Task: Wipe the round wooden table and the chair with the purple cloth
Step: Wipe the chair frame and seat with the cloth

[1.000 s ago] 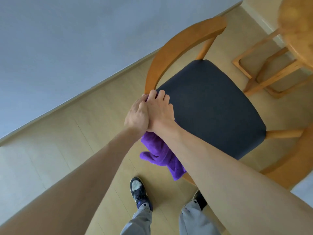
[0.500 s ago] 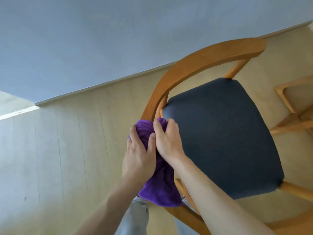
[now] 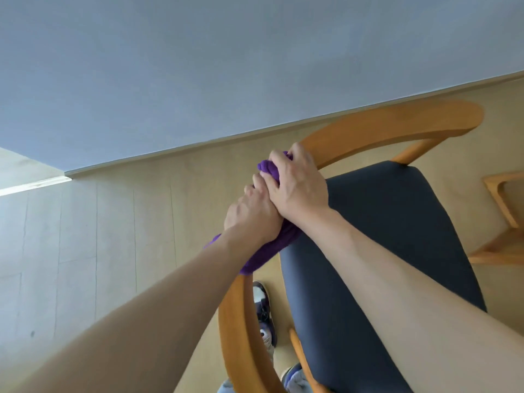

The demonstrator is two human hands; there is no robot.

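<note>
I'm curling my left grip (image 3: 251,215) and right grip (image 3: 297,184) around the bunched purple cloth (image 3: 270,251), both squeezing it against the curved wooden backrest of the dark-cushioned chair (image 3: 382,131), hands touching each other.

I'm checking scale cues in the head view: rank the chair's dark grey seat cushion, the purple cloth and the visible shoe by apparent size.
1. Dark grey seat cushion, clearly largest.
2. Purple cloth, though the hands cover much of it.
3. Dark and white shoe, smallest, partly hidden behind the chair's curved wooden rail and farther away.
</note>
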